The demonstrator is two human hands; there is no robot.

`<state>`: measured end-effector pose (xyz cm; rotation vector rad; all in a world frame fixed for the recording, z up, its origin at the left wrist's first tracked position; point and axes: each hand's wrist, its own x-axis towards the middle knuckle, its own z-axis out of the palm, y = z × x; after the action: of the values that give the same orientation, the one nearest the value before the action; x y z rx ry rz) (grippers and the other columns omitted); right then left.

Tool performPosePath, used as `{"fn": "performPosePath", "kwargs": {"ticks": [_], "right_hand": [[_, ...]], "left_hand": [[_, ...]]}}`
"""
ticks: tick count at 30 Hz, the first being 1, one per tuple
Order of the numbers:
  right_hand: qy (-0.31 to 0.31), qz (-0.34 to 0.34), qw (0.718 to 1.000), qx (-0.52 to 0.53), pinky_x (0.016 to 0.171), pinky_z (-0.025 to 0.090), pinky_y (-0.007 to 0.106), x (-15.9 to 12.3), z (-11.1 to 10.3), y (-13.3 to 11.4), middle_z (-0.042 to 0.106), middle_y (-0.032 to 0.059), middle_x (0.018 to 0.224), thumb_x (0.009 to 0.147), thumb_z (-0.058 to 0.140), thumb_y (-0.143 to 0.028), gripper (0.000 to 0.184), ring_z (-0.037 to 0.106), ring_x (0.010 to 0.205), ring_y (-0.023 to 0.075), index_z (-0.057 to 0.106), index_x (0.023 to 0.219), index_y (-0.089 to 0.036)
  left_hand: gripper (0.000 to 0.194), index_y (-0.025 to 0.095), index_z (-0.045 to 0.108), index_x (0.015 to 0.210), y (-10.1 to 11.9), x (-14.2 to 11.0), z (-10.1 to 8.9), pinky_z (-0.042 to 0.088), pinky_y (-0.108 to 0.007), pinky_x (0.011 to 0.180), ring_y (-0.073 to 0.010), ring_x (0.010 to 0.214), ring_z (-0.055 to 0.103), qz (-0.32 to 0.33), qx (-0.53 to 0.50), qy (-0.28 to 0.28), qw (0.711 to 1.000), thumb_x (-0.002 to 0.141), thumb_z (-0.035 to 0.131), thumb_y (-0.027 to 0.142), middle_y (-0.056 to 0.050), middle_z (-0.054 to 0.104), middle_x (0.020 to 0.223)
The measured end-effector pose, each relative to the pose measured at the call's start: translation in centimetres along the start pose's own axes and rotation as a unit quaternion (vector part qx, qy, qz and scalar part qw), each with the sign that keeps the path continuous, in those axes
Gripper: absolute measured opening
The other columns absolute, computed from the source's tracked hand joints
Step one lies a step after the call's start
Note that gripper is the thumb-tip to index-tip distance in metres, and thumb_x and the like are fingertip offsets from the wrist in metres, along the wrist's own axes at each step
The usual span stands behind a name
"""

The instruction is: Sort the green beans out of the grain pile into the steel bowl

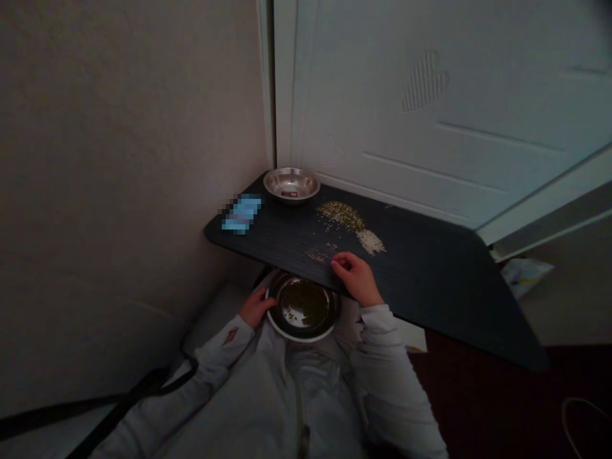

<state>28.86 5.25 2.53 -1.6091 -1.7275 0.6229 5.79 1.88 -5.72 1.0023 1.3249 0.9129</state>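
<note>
My left hand (255,307) grips the left rim of a steel bowl (303,310) held just below the near edge of the dark table (430,280); a few greenish beans lie inside the bowl. My right hand (356,278) rests on the table edge with curled fingers, fingertips touching a small scatter of beans (319,254). Further back on the table lie a pile of green beans (342,215) and a small white heap of rice (370,241) beside it.
An empty steel bowl (291,184) stands at the table's far corner by the white door (430,108). A blue blurred packet (241,213) lies at the left end. A beige wall (119,159) is on the left. A black strap (119,405) crosses my lap.
</note>
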Motion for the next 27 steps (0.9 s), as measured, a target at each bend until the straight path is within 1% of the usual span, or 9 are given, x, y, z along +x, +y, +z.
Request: {"fn": "performPosePath", "kwargs": {"ticks": [4,7,12,19,23,27], "right_hand": [[0.002,0.006,1.0,0.003,0.052,0.036,0.022,0.1,0.1,-0.2,0.054,-0.0013,0.06,0.067,0.045,-0.035,0.022,0.048,0.054,0.0102,0.056,0.078,-0.02],[0.001,0.006,1.0,0.018,0.051,0.036,0.022,0.1,0.2,-0.3,0.054,-0.0008,0.06,0.067,0.045,-0.036,0.023,0.047,0.054,0.0104,0.056,0.078,-0.019],[-0.007,-0.002,0.999,0.041,0.053,0.037,0.022,0.2,0.4,-0.6,0.055,0.0002,0.064,0.067,0.045,-0.036,0.024,0.048,0.056,0.0108,0.055,0.079,-0.019],[0.0,-0.004,1.0,0.022,0.056,0.037,0.023,0.4,0.7,-0.4,0.056,0.0004,0.066,0.068,0.043,-0.037,0.024,0.049,0.058,0.0116,0.055,0.081,-0.019],[0.002,-0.01,1.0,-0.006,0.058,0.037,0.023,0.3,0.7,-0.5,0.056,-0.0006,0.065,0.069,0.043,-0.036,0.023,0.05,0.06,0.0115,0.055,0.08,-0.02],[-0.005,-0.014,1.0,-0.019,0.057,0.037,0.023,0.3,0.7,-0.6,0.056,-0.0011,0.064,0.07,0.042,-0.037,0.023,0.05,0.058,0.0111,0.055,0.081,-0.021]], "left_hand": [[0.031,0.013,0.059,0.079,0.3,-0.1,-0.3,0.042,-0.031,0.067,-0.0205,0.068,0.057,-0.007,-0.009,0.023,1.0,0.049,0.057,0.021,-0.002,0.064,0.068],[0.03,0.013,0.059,0.078,0.7,-0.2,-0.8,0.043,-0.031,0.064,-0.0202,0.065,0.058,-0.024,-0.024,0.028,0.999,0.049,0.057,0.023,-0.001,0.064,0.064],[0.023,0.015,0.058,0.071,1.2,-0.1,-1.4,0.042,-0.03,0.063,-0.0192,0.065,0.057,-0.021,-0.004,0.042,0.999,0.049,0.056,0.023,0.001,0.063,0.062],[0.029,0.013,0.059,0.077,0.7,0.2,-1.3,0.042,-0.03,0.065,-0.0193,0.065,0.057,-0.002,0.014,0.034,0.999,0.051,0.054,0.025,-0.001,0.063,0.066],[0.029,0.014,0.059,0.078,0.4,0.1,-1.2,0.042,-0.029,0.064,-0.0182,0.064,0.056,0.012,0.034,0.047,0.998,0.052,0.054,0.026,0.001,0.062,0.062],[0.027,0.015,0.058,0.077,0.7,-0.1,-0.9,0.042,-0.027,0.061,-0.0166,0.061,0.055,0.009,0.031,0.044,0.999,0.052,0.054,0.025,0.002,0.061,0.06]]}}
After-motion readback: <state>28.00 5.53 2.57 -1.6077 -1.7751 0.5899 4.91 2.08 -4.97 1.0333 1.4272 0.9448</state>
